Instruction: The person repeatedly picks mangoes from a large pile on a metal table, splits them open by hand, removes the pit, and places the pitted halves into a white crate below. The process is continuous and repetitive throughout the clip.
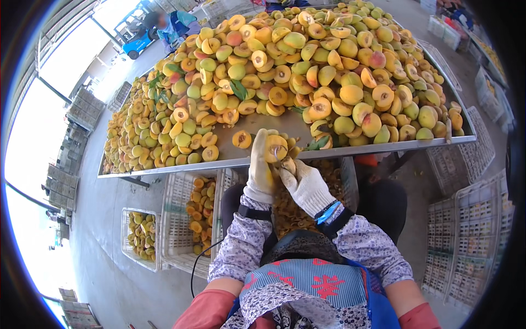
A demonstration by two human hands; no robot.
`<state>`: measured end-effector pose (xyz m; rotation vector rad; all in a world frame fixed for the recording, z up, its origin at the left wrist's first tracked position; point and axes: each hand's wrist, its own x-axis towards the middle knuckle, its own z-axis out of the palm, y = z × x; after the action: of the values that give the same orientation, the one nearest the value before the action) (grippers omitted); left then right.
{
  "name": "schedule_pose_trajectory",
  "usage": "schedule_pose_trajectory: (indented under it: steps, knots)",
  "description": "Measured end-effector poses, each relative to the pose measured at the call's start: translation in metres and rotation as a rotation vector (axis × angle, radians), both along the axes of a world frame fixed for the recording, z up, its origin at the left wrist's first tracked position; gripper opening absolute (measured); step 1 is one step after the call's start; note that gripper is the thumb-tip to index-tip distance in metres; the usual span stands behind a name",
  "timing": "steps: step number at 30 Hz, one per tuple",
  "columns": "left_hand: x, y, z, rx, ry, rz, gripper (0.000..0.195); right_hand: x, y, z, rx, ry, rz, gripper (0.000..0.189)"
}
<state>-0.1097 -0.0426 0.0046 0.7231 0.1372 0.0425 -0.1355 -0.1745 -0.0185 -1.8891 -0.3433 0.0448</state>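
Observation:
My left hand, in a stained pale glove, holds a halved peach with its cut yellow face turned up. A white knit glove covers my right hand, which is closed around the handle of a small pitting tool. The tool's thin curved metal end lies against the cut face of the half. Both hands are close together at the near rim of a metal table. A large heap of halved peaches covers most of that table. One loose half lies just beyond my left hand.
Below the table, a white plastic crate holds peach halves, with a smaller crate beside it. Scraps fill a container between my knees. Stacked crates stand at right. Another person works at the far left, near a blue forklift.

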Motion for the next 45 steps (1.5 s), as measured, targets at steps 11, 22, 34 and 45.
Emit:
schedule_pose_trajectory:
  steps: [11, 22, 34, 45]
  knots:
    - [-0.004, -0.001, 0.0, 0.146, -0.022, 0.049, 0.046, 0.0, 0.003, 0.003, -0.135, 0.075, 0.006, 0.032]
    - [-0.012, -0.003, 0.013, 0.325, 0.083, 0.091, 0.046, -0.01, 0.026, -0.035, 0.254, 0.164, 0.095, 0.04]
    - [-0.019, 0.002, 0.025, 0.55, 0.174, 0.001, 0.045, -0.013, 0.021, -0.052, 0.122, 0.141, 0.177, 0.048]
    - [-0.016, -0.002, 0.023, 0.51, 0.179, 0.02, 0.044, -0.025, -0.002, 0.025, 0.546, 1.074, 0.378, 0.05]
